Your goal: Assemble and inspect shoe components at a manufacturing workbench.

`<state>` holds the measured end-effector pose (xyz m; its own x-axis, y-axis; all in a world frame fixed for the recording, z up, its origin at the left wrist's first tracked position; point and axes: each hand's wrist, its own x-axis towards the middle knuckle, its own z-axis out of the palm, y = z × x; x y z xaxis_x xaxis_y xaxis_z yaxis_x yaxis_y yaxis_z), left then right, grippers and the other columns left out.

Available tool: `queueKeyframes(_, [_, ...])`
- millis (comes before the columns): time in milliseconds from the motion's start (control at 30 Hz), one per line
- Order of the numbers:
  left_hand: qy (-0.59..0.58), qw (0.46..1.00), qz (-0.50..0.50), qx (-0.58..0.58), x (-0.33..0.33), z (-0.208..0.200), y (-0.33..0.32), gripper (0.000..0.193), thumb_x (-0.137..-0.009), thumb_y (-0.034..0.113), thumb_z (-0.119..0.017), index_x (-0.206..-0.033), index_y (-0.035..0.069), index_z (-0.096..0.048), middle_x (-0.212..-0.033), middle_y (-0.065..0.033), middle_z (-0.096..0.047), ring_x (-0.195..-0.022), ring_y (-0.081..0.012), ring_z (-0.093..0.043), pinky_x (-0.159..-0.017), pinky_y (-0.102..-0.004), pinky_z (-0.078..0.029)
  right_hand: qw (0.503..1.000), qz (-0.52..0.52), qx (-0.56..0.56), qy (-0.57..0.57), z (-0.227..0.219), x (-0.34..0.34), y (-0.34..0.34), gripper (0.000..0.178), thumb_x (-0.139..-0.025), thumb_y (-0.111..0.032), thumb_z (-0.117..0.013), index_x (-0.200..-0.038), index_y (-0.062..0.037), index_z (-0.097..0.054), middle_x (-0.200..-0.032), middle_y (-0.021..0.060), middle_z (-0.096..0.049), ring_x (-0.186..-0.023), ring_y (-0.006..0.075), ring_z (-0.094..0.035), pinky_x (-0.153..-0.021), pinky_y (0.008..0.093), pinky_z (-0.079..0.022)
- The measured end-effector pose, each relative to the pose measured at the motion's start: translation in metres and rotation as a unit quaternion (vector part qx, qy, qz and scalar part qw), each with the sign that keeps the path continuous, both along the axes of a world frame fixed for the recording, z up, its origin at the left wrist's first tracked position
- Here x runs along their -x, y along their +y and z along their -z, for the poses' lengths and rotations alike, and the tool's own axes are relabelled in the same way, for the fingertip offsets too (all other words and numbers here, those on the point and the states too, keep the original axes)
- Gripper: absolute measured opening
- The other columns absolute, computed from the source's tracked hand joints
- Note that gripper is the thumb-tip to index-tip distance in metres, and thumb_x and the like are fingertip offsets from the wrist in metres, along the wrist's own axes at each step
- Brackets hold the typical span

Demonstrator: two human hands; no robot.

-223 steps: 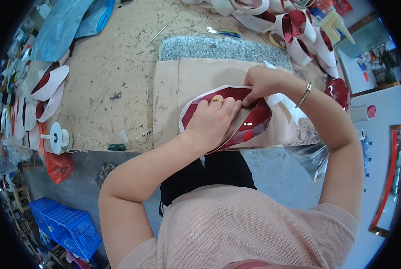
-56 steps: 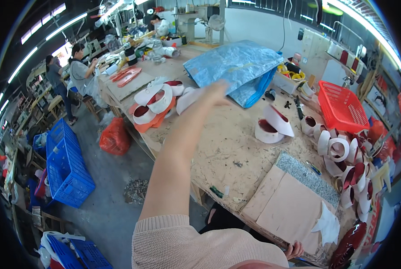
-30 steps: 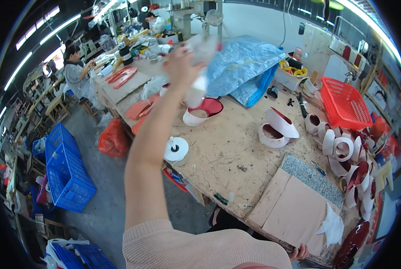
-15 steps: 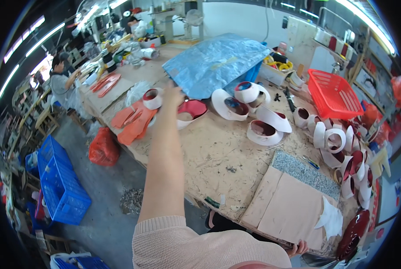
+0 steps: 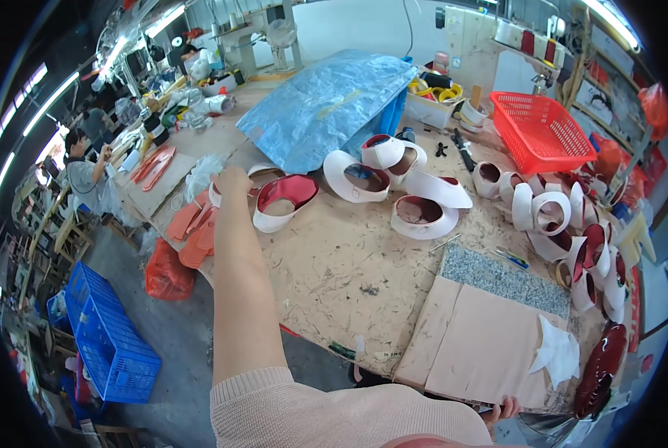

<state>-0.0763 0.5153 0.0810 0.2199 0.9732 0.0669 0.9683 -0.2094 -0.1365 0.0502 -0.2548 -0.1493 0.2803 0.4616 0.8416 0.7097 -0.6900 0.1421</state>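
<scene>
Across a scuffed worktable (image 5: 326,280) in a cluttered workshop, a person in a beige knit top (image 5: 341,414) stretches the left arm toward the table's far left side, where the left hand (image 5: 233,181) is at a white shoe upper (image 5: 214,196) largely hidden behind it; whether the fingers grip the piece cannot be told; just right of the hand sits a red-lined upper (image 5: 298,191), opening upward, with coral-coloured pieces (image 5: 196,235) left of the forearm; at the near edge, lower right, the right hand (image 5: 507,409) rests with fingers bent beside a beige sheet (image 5: 487,347), its hold unclear; a jagged white scrap (image 5: 557,351) lies on that sheet, and a strip of speckled slab (image 5: 498,280) shows beyond it; mid-table, a cluster of white uppers (image 5: 435,188) stands near a crumpled blue sheet (image 5: 323,108); more uppers (image 5: 523,207) are heaped at right, below a red basket (image 5: 543,131); a blue crate (image 5: 113,340) and a co-worker (image 5: 82,172) appear at left.
</scene>
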Motion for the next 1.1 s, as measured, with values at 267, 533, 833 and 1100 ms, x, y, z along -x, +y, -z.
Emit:
queueKeyframes(267, [-0.075,0.988,0.080,-0.112,-0.003,0.044,0.002,0.031,-0.082,0.025,-0.062,-0.107,0.006,-0.066,-0.116,-0.0113,-0.060,-0.114,-0.0311,-0.056,-0.093,-0.0570,-0.038,0.999,0.021,-0.011,-0.035,-0.008,-0.001,0.009,0.048,-0.088,-0.050,-0.047,-0.114,-0.0107,-0.039,-0.111,0.0186,-0.051,-0.100,0.0384,-0.052,-0.094,0.0603,-0.033])
queueKeyframes(533, [-0.099,0.984,0.044,-0.139,0.000,0.039,0.032,0.024,-0.085,0.015,-0.050,-0.094,0.001,-0.068,-0.099,-0.0184,-0.067,-0.094,-0.0348,-0.065,-0.078,-0.0459,-0.052,1.000,0.008,-0.002,-0.027,-0.004,-0.003,0.005,0.050,-0.087,-0.051,-0.047,-0.115,-0.0102,-0.038,-0.113,0.0188,-0.050,-0.103,0.0388,-0.050,-0.094,0.0607,-0.032])
queueKeyframes(833, [-0.113,0.971,0.084,-0.191,0.002,-0.136,-0.019,0.023,-0.080,0.011,-0.053,-0.094,0.003,-0.070,-0.101,-0.0197,-0.066,-0.096,-0.0354,-0.064,-0.082,-0.0433,-0.051,0.999,-0.013,0.030,-0.006,-0.007,-0.002,0.002,0.049,-0.087,-0.045,-0.046,-0.119,-0.0100,-0.034,-0.123,0.0166,-0.038,-0.120,0.0388,-0.034,-0.100,0.0633,-0.019])
queueKeyframes(1100, [-0.294,0.903,0.272,-0.157,-0.010,-0.175,-0.051,0.031,-0.076,0.012,-0.062,-0.106,0.010,-0.069,-0.098,-0.0216,-0.066,-0.089,-0.0336,-0.066,-0.079,-0.0389,-0.052,0.998,-0.023,0.017,0.051,-0.009,0.005,0.005,0.048,-0.085,-0.041,-0.048,-0.118,-0.0098,-0.035,-0.122,0.0164,-0.039,-0.118,0.0395,-0.035,-0.097,0.0635,-0.023])
